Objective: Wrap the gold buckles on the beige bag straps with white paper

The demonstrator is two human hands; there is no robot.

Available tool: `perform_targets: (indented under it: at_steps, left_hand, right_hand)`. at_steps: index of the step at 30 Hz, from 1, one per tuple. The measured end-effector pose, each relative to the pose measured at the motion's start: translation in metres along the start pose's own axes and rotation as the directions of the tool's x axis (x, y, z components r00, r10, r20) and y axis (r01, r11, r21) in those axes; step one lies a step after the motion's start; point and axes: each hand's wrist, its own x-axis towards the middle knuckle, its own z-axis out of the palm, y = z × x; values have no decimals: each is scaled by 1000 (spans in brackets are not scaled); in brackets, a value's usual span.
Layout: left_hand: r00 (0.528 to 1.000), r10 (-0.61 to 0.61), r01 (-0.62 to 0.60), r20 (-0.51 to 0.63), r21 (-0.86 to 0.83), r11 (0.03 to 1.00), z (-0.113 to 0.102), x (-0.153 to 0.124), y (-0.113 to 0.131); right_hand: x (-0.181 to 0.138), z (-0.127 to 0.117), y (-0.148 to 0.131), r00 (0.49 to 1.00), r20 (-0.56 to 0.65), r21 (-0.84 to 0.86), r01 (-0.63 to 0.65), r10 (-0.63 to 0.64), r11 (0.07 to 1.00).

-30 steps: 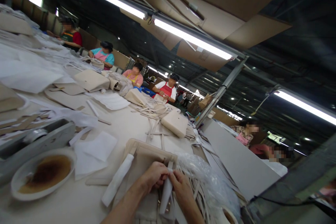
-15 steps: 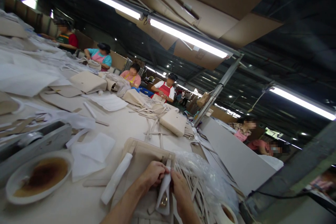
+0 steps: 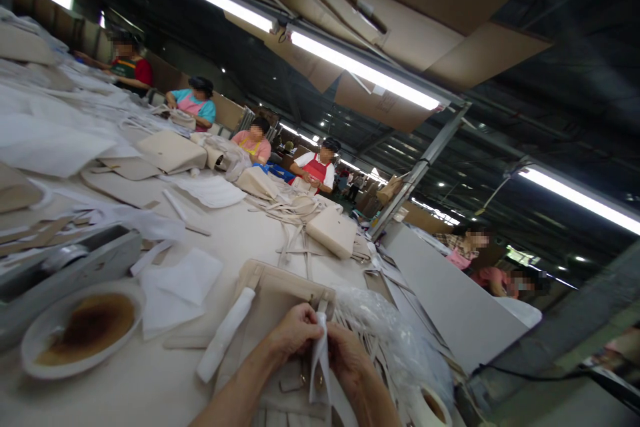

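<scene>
A beige handbag (image 3: 273,293) lies flat on the long work table (image 3: 150,387) in front of me. Both hands meet over its near part. My left hand (image 3: 295,333) is closed on the top of a white paper wrap (image 3: 320,363) around a bag strap. My right hand (image 3: 347,357) pinches the same white wrap from the other side. A second strap wrapped in white paper (image 3: 225,333) lies along the bag's left side. Metal strap fittings show just below my hands.
A white dish of brown glue (image 3: 80,330) and white paper squares (image 3: 177,290) lie at left beside a grey metal tray (image 3: 65,270). Crumpled clear plastic (image 3: 395,340) and a tape roll (image 3: 430,407) sit at right. Several seated workers line the far table side.
My hands stayed on the white wrap; it has twisted narrower between my fingers. The camera view shifted slightly.
</scene>
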Motion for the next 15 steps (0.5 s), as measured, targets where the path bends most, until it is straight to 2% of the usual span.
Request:
perform_targets:
  at_steps: [5, 10, 12, 15]
  left_hand:
    - [998, 8, -6, -66, 41, 999, -1, -2, 8]
    - [997, -32, 41, -69, 138, 990, -8, -15, 19]
    - [996, -51, 64, -70, 211, 975, -12, -23, 21]
    - [996, -67, 82, -61, 305, 949, -16, -38, 22]
  right_hand:
    - [-14, 1, -4, 998, 9, -24, 54, -54, 998]
    - [-53, 9, -9, 982, 189, 30, 12, -17, 999]
    - [-61, 16, -9, 984, 177, 74, -11, -2, 997]
    - [-62, 27, -5, 998, 65, 130, -17, 9, 991]
